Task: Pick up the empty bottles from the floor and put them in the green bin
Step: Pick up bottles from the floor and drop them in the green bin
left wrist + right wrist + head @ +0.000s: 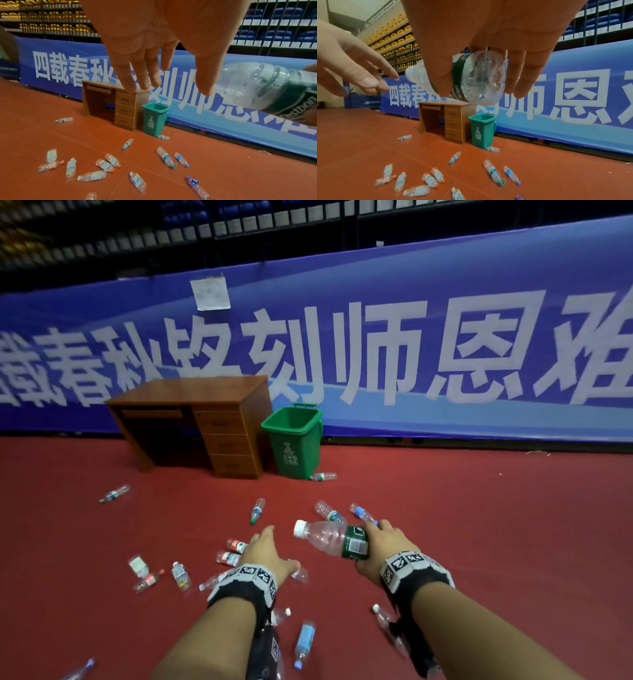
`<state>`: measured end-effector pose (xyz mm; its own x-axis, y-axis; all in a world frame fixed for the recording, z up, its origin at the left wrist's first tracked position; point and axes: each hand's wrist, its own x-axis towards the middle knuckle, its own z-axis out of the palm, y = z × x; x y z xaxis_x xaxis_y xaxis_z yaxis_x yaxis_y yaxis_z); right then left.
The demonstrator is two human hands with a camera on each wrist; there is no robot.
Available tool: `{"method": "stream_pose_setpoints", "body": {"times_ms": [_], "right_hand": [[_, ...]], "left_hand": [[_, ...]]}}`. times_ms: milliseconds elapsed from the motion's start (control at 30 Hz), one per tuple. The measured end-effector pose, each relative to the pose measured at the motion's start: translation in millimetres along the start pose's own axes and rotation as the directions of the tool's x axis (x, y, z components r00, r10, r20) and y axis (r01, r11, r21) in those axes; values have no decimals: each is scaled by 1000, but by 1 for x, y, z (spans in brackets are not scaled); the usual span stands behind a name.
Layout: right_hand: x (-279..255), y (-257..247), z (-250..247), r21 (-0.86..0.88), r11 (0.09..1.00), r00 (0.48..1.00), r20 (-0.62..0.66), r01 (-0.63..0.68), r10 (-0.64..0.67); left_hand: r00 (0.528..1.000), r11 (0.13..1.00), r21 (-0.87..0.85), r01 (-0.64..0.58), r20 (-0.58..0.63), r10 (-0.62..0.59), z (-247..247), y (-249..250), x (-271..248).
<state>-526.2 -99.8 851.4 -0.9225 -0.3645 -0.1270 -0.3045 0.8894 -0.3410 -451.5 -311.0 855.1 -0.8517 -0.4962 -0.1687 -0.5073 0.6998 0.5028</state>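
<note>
My right hand (376, 539) grips a clear empty bottle (329, 537) with a green label and white cap, held sideways above the red floor. Its thumb and fingers (520, 81) wrap the bottle's base end (481, 81). My left hand (269, 553) hovers beside it with straight fingers (137, 75) and holds nothing. The green bin (274, 426) stands open-topped against the banner, some way ahead of both hands. Several empty bottles lie scattered on the floor, among them one (323, 476) at the bin's foot, one (257, 510) ahead of the left hand and one (114, 493) far left.
A brown wooden desk (205, 419) with drawers stands directly left of the bin. A long blue banner (445, 354) closes off the back, with seating rows above it. More bottles (303, 642) lie near my forearms; bare red floor (496, 525) stretches to the right.
</note>
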Motion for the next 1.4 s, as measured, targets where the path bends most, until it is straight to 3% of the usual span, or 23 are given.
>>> {"method": "stream_pose_setpoints", "body": {"times_ms": [167, 367, 700, 900, 1033, 1400], "right_hand": [[92, 14, -6, 2, 999, 997, 53, -53, 53], [209, 12, 6, 55, 986, 981, 123, -158, 151], [443, -18, -4, 110, 953, 951, 157, -283, 264], [569, -28, -16, 200, 943, 953, 202, -265, 225], [678, -31, -19, 243, 949, 968, 203, -198, 150], [1000, -57, -64, 269, 961, 969, 246, -70, 2]], "left_hand": [[997, 998, 32, 63, 40, -64, 21, 25, 89], [996, 999, 29, 46, 70, -48, 42, 55, 214], [987, 998, -51, 44, 154, -35, 29, 84, 456], [977, 993, -115, -42, 201, 64, 25, 122, 580], [966, 958, -280, -69, 222, 134, 31, 165, 672], [992, 848, -515, 123, 62, -106, 20, 242, 974]]}}
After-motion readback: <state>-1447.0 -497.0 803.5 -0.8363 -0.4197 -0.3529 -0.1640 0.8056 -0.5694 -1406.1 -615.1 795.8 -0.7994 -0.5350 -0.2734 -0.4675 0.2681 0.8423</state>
